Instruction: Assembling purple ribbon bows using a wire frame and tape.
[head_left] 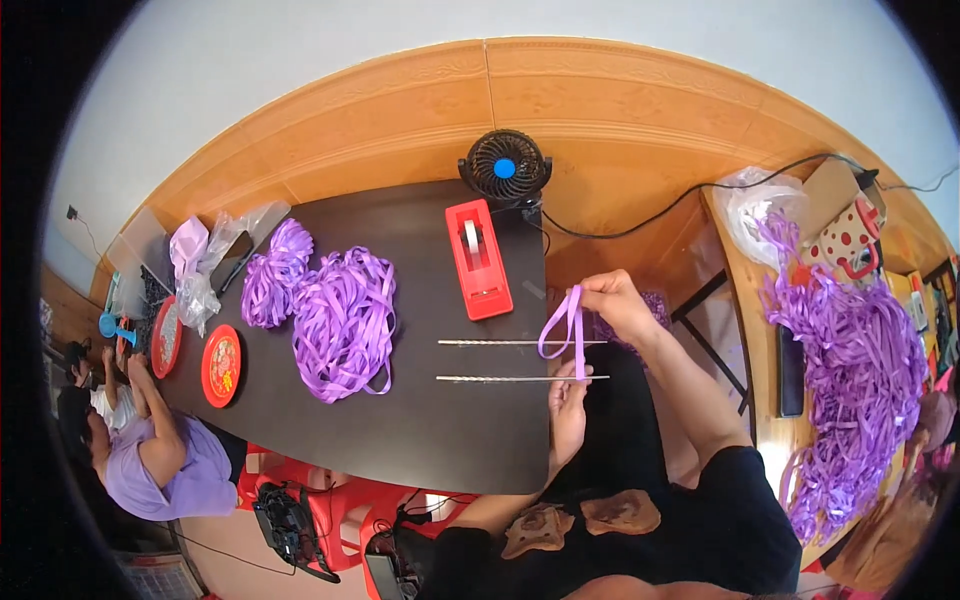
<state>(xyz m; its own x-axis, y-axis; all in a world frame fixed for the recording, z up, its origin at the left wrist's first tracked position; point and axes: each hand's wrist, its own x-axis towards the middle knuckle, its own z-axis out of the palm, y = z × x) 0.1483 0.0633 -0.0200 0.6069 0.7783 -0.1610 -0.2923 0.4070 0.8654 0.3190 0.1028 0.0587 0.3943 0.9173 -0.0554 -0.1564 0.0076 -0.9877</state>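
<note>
A loop of purple ribbon [578,335] hangs between my hands at the right edge of the dark table. My right hand [618,303] pinches the top of the loop. Below it, my left hand [568,418] pinches the lower end of the ribbon, close against the nearer thin metal rod [490,379]. Roughly parallel to it lies the farther metal rod [480,342]. Both rods rest on the table and stick out past its edge. The ribbon passes over the rods; exactly how it wraps round them I cannot make out.
On the dark table [420,440] stand a red tape dispenser [479,260], a black fan [505,167], purple ribbon bundles [345,325] and a red plate [221,366]. More ribbon [850,390] covers the right table beside a phone [790,371]. A person [170,470] works at the far left.
</note>
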